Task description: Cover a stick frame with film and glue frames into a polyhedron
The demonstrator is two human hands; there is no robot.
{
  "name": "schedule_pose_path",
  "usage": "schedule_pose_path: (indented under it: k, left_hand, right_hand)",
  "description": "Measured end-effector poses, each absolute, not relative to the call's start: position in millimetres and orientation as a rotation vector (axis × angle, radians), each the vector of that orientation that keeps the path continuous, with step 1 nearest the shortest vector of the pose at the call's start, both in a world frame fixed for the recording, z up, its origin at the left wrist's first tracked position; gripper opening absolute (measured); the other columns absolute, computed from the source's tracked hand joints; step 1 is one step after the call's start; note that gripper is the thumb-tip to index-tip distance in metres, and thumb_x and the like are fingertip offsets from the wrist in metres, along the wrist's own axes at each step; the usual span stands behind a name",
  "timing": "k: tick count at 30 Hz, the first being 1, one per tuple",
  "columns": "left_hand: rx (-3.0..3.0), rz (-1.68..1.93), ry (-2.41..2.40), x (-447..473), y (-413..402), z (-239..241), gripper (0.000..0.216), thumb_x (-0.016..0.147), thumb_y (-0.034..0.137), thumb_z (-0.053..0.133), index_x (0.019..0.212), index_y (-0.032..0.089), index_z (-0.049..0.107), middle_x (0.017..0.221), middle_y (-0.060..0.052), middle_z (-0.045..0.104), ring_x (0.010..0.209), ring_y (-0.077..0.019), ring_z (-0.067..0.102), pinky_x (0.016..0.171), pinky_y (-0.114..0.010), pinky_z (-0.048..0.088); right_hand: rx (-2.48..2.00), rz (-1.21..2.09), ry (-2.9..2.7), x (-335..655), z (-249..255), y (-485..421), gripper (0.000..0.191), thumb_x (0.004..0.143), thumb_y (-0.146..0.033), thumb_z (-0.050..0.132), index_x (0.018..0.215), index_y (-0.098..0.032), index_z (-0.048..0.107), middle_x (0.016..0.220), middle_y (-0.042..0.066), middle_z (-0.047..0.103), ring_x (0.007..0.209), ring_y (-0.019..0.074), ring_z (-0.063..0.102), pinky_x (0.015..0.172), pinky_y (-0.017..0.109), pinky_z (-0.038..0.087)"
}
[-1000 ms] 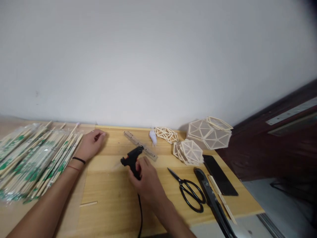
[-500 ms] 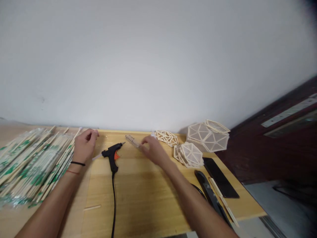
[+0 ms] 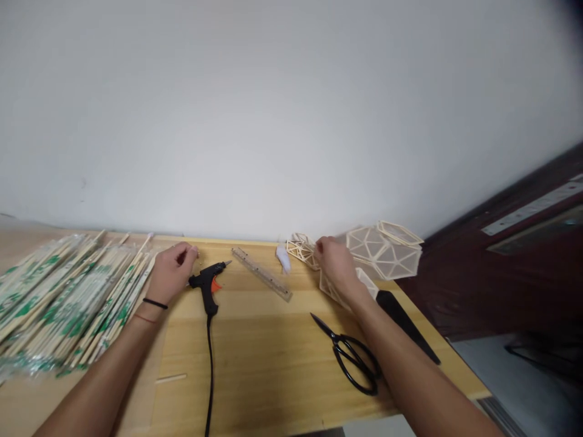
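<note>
My right hand (image 3: 336, 262) reaches to the back right of the wooden table (image 3: 268, 358), its fingers curled onto a flat lattice of thin sticks (image 3: 300, 247). What it grips, if anything, is hidden by the fingers. My left hand (image 3: 172, 271) rests on the table with fingers loosely curled, beside the nozzle end of a black glue gun (image 3: 207, 286) that lies on its side with its cord running toward me. A clear ruler (image 3: 261, 274) lies between the glue gun and the lattice pieces.
Several wrapped chopstick packs (image 3: 64, 297) cover the left side. A stick-frame polyhedron (image 3: 385, 249) and flat hexagon pieces (image 3: 364, 278) stand at the back right. Black scissors (image 3: 348, 352), a dark flat object (image 3: 405, 325), a loose stick (image 3: 170, 378) and a white scrap (image 3: 283, 258) lie around.
My right hand let go of the glue gun, which now lies left of centre, and moved right past the ruler to the lattice pieces. My left hand stayed near the chopstick packs.
</note>
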State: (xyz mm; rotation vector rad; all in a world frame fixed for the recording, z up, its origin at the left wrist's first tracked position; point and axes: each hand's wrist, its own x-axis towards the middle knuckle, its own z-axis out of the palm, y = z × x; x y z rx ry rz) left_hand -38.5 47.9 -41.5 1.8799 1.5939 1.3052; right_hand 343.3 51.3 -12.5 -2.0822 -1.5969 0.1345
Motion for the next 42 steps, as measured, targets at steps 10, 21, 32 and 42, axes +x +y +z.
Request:
schedule_pose_path:
  k: [10, 21, 32, 42]
  left_hand:
    - [1.566, 0.994, 1.044, 1, 21, -38, 0.048, 0.094, 0.055, 0.06, 0.127, 0.019, 0.059, 0.098, -0.006, 0.071, 0.062, -0.0146, 0.064, 0.054, -0.027, 0.053]
    - [1.376, 0.562, 0.797, 40, -12, -49, 0.04, 0.089, 0.053, 0.071, 0.108, 0.02, 0.06, 0.077, -0.002, 0.069, 0.053, -0.0144, 0.063, 0.049, -0.026, 0.057]
    - [1.426, 0.46, 0.758, 38, -14, -58, 0.05, 0.092, 0.047, 0.07, 0.133, 0.02, 0.059, 0.086, -0.004, 0.07, 0.058, -0.0136, 0.062, 0.049, -0.024, 0.057]
    - [1.23, 0.565, 0.658, 35, -12, -52, 0.05, 0.091, 0.05, 0.073, 0.129, 0.021, 0.059, 0.086, -0.005, 0.075, 0.061, -0.0148, 0.066, 0.058, -0.028, 0.059]
  right_hand:
    - [-1.426, 0.985, -1.182, 269, -24, -31, 0.034, 0.08, -0.058, 0.073, 0.079, -0.026, 0.06, 0.074, 0.005, 0.077, 0.071, 0.0284, 0.079, 0.072, 0.046, 0.066]
    - [-1.64, 0.48, -1.519, 317, -34, -68, 0.039, 0.091, -0.05, 0.066, 0.121, -0.026, 0.071, 0.134, 0.015, 0.068, 0.129, 0.0375, 0.06, 0.115, 0.062, 0.042]
    - [-2.003, -0.038, -1.601, 422, -82, -50, 0.078, 0.092, -0.065, 0.059, 0.152, -0.017, 0.046, 0.151, 0.025, 0.049, 0.144, 0.0417, 0.046, 0.119, 0.061, 0.038]
    - [-1.931, -0.069, -1.678, 413, -72, -48, 0.068, 0.103, -0.054, 0.043, 0.156, -0.012, 0.042, 0.152, 0.026, 0.052, 0.144, 0.0381, 0.048, 0.119, 0.057, 0.041]
